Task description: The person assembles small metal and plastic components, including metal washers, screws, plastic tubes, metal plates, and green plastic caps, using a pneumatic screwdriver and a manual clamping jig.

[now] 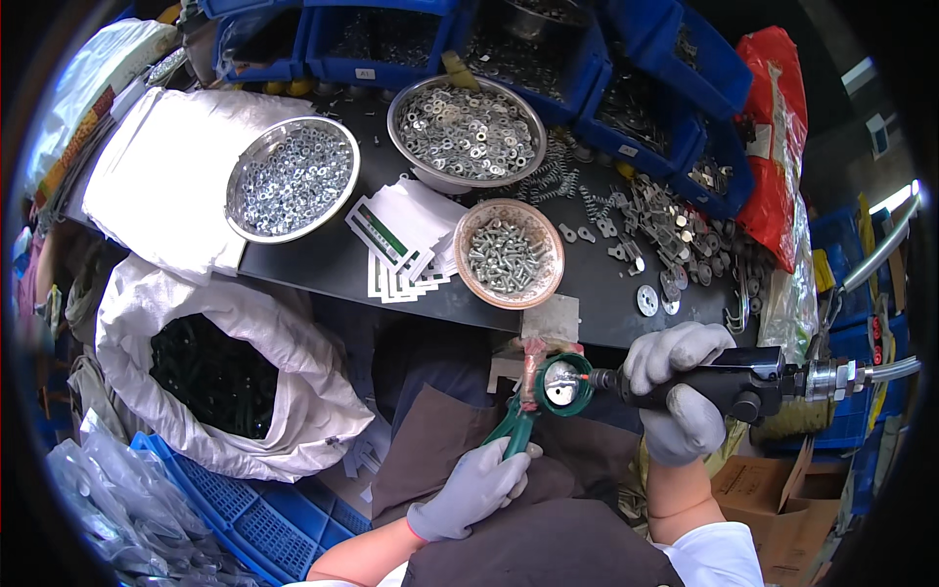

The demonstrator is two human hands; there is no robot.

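My left hand (469, 489), in a grey-white glove, is closed round the handle of a green plastic part (519, 430) with a round ring-shaped head. A shiny metal disc (560, 385) sits inside the ring. My right hand (680, 391), gloved too, is wrapped round a black air screwdriver (755, 372), held level with its tip pointing left at the disc. Whether the tip touches a screw is too small to tell. The green part rests against a reddish wrapped fixture (533, 372) at the table's front edge.
Metal bowls of nuts (293, 181) and washers (469, 132), plus a patterned bowl of screws (504, 256), stand on the black table (411, 303). Printed cards (401, 230) lie between them. Loose metal plates (675, 235) spread rightward. A white sack (323, 391) of green parts stands left. Blue bins (377, 68) line the back.
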